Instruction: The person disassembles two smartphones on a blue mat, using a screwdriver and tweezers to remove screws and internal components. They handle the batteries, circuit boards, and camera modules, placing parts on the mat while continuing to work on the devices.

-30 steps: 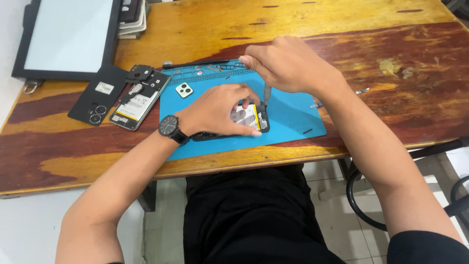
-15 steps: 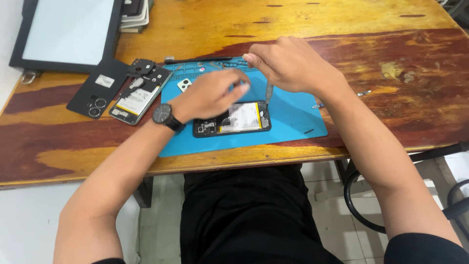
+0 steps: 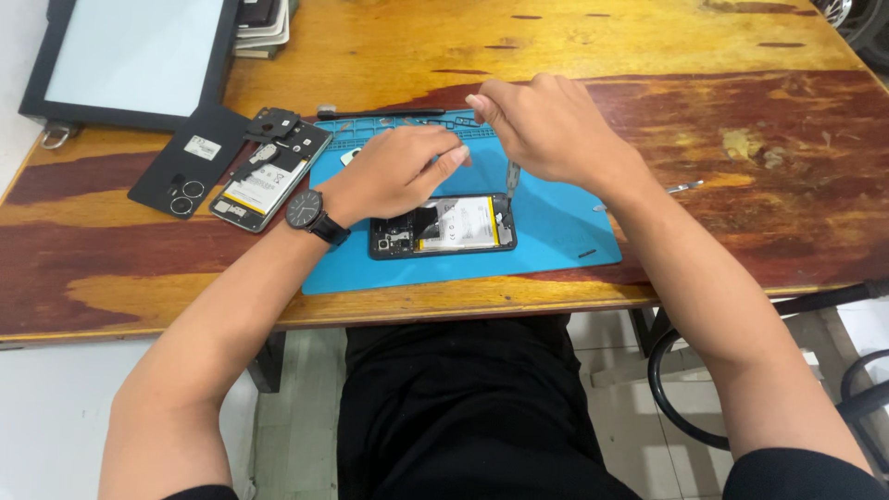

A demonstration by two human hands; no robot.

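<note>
Lying opened on the blue mat, the phone sits under the loosely open left hand and right hand gripping a screwdriver, beside another opened phone, a back cover and a tablet on the worn wooden desk.

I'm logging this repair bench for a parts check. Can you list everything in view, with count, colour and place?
Opened phone: 1, black frame, white and yellow battery, on the mat under both hands.
Second opened phone: 1, black, left of the mat.
Back cover: 1, black, far left beside the second phone.
Work mat: 1, blue, centre of the table.
Screwdriver: 1, grey, upright over the opened phone's right end.
Tweezers: 1, metal, right of the mat.
Framed panel: 1, black frame, pale face, top left.
Table: 1, wooden, brown and orange.
Wristwatch: 1, black, left wrist.
Left hand: above the opened phone's left part.
Right hand: grips the screwdriver.
</note>
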